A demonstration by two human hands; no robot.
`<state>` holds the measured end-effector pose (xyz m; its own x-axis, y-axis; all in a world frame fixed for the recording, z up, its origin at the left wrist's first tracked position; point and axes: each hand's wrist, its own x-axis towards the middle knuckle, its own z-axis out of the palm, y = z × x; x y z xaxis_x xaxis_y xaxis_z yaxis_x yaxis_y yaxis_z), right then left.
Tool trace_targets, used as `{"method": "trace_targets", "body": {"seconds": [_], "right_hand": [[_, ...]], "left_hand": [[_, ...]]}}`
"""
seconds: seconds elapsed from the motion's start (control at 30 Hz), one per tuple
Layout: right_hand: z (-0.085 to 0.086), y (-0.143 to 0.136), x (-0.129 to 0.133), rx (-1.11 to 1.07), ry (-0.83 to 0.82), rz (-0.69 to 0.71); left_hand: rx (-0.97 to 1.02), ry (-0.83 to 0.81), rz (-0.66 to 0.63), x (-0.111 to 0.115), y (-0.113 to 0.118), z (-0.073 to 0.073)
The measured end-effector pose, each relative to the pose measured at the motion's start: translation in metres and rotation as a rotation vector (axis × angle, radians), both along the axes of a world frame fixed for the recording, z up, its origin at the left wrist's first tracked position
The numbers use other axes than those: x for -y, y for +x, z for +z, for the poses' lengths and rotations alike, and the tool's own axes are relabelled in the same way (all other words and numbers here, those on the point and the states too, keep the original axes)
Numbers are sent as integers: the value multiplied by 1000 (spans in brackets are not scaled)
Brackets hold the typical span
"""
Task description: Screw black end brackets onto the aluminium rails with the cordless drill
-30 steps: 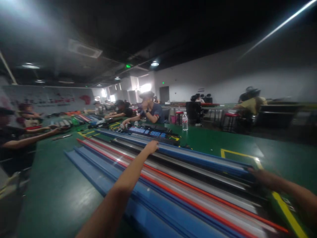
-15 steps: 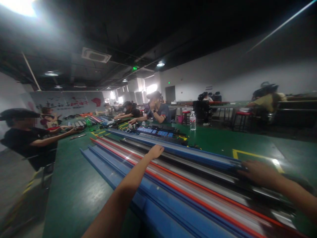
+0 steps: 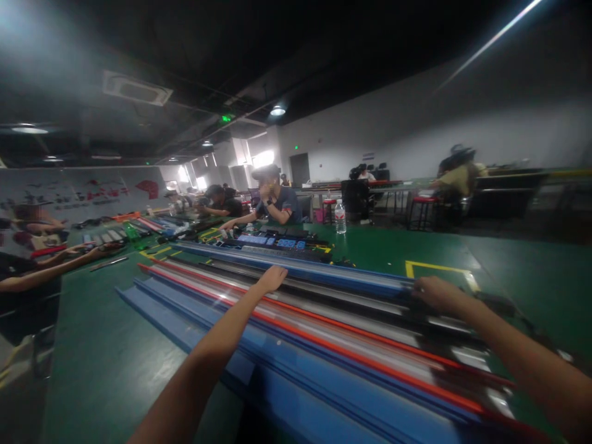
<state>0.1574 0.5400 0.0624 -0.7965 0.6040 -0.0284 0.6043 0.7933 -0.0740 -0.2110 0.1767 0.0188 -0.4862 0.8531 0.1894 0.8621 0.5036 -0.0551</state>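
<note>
Long profile strips lie side by side, running across the green table (image 3: 115, 351). My left hand (image 3: 274, 279) is closed over a black strip (image 3: 333, 300) near the middle; its fingertips are hidden behind the knuckles. At the near right end of the farthest blue strip (image 3: 351, 272), my right hand (image 3: 437, 292) has its fingers wrapped round the edge, somewhat blurred. Between my forearms run red-edged strips with pale middles (image 3: 324, 330). Closest to me are wide blue channels (image 3: 296, 370), partly covered by my left forearm.
Black and blue parts (image 3: 277, 242) lie beyond the strips. A clear water bottle (image 3: 340, 217) stands on the table, with yellow corner tape (image 3: 437, 266) to its right. A person (image 3: 282, 203) sits opposite, and another person's arms (image 3: 55, 265) reach in from the left.
The view has turned right, so the scene has shifted left. Both hands stay at about the same places on the strips; my right hand shows more clearly.
</note>
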Motion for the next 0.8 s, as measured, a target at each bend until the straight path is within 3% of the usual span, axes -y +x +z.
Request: {"method": "trace_targets", "body": {"seconds": [0.23, 0.43, 0.6, 0.8], "right_hand": [[0, -2, 12, 66, 32, 25], [1, 6, 19, 32, -1, 54], [3, 28, 13, -36, -23, 63], [11, 70, -16, -151, -59, -70]], "left_hand": [[-60, 102, -24, 7, 16, 7], [29, 41, -295, 20, 31, 17], [71, 14, -370, 21, 30, 18], [113, -5, -351, 25, 34, 15]]}}
